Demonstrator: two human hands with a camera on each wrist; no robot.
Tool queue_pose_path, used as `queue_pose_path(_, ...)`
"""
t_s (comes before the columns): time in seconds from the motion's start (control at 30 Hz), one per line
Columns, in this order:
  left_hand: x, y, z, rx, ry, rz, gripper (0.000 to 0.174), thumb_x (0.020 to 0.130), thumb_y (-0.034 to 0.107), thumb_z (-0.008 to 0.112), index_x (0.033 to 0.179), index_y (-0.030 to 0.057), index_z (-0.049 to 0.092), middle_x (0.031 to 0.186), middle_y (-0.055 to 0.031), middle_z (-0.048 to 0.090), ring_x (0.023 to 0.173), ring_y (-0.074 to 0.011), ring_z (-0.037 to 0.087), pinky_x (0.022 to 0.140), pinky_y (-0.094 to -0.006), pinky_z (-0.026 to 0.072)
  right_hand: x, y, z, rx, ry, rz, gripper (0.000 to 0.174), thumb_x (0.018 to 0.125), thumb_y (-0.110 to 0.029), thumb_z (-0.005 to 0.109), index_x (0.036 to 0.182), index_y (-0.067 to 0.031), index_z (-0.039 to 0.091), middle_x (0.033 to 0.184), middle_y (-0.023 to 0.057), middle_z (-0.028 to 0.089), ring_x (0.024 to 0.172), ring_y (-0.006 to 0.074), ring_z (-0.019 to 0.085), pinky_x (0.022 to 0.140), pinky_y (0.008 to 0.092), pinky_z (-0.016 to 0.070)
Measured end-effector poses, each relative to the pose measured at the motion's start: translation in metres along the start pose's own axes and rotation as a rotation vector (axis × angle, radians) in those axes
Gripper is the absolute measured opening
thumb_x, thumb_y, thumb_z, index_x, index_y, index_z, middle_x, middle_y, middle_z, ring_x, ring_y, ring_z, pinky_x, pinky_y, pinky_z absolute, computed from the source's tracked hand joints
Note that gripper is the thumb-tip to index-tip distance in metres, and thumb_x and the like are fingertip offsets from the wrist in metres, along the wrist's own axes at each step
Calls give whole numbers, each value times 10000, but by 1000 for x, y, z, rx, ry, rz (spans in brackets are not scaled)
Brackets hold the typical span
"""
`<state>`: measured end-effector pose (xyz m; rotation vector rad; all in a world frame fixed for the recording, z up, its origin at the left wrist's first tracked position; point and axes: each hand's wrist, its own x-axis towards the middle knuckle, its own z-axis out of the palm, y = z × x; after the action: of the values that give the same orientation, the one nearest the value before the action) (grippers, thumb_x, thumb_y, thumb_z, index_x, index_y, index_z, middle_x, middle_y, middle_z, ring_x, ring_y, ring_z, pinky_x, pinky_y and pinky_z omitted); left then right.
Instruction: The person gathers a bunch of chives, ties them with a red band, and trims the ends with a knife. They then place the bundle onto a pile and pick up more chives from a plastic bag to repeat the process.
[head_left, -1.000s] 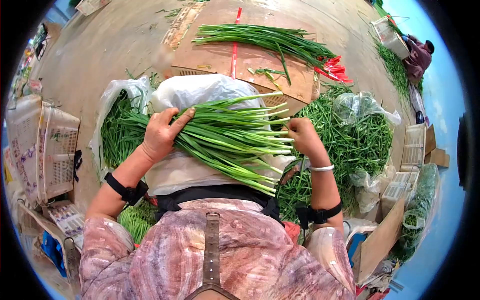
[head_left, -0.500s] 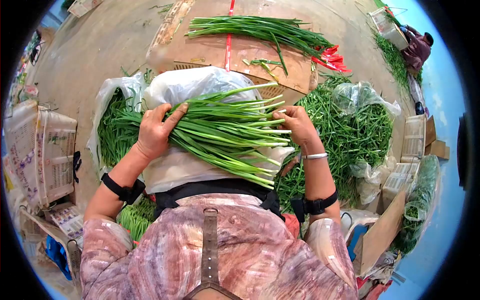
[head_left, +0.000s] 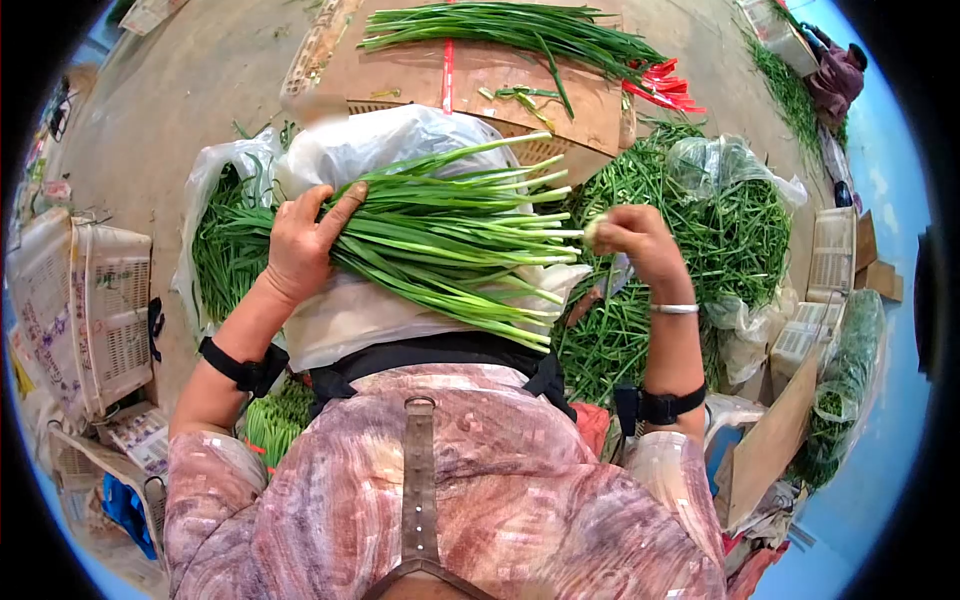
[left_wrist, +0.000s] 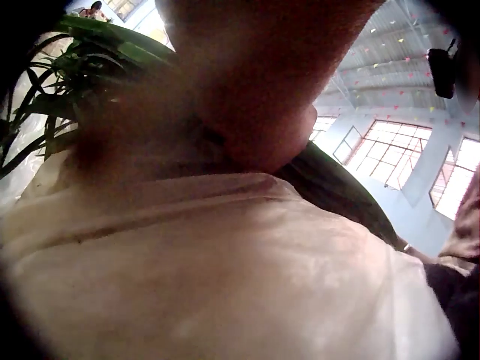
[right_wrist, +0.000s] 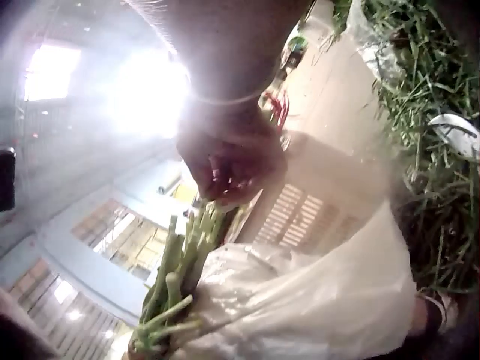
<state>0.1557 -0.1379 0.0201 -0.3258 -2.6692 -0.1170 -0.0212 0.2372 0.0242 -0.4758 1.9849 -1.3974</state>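
A broad bunch of garlic chives (head_left: 450, 230) lies across the white plastic-covered heap (head_left: 340, 325) before me, leaves to the left and pale stem ends to the right. My left hand (head_left: 302, 240) grips the leafy part, thumb over the top; in the left wrist view the hand (left_wrist: 255, 112) is dark and close to the white cover. Just right of the stem ends, my right hand (head_left: 640, 240) has curled fingers, with a small pale scrap (head_left: 594, 228) at the fingertips. The right wrist view has this hand (right_wrist: 232, 161) just above the cut stem ends (right_wrist: 176, 277).
More chives (head_left: 510, 35) lie on a cardboard-topped crate (head_left: 420, 75) beside red ties (head_left: 665, 88). Loose greens (head_left: 690, 250) are piled at right, and a bag of greens (head_left: 235, 240) is at left. Crates (head_left: 110, 310) stand far left. Another person (head_left: 838, 80) is at upper right.
My right hand first moved left to the stem ends, then drew away to the right, the pale scrap now showing at its fingertips. The left hand keeps its grip on the chives.
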Motion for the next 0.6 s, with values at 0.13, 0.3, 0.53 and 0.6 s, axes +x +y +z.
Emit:
queue_pose_path(0.13,-1,0,3,0,12,-6,547,724,81,544,1260,186,527,963,-108,535,765,-249,550,660,-338,434,-13,36,-28,-641,199,402,256,788,-215,632,805,40,626,712,113,629,642,174,601,603,319,487)
queue_pose_path(0.3,5,-1,-4,0,-50,-20,568,699,41,561,1250,174,522,932,-107,555,729,-271,563,651,-349,460,-25,9,51,221,72,35,673,758,-48,647,1337,36,315,1093,202,574,825,219,636,623,295,511)
queue_pose_path(0.53,53,-5,-67,-184,-304,-133,566,692,27,649,1235,63,492,949,-175,595,840,-345,589,740,-368,482,15,-63,43,336,287,-157,409,773,-114,697,1131,12,542,786,63,629,525,96,569,479,201,477)
queue_pose_path(0.6,75,1,-95,-459,-364,-185,562,693,-24,606,1232,64,472,1023,-169,608,914,-326,602,781,-350,482,15,-97,12,323,210,-222,371,777,-133,701,1094,7,567,787,62,632,559,99,590,481,203,494)
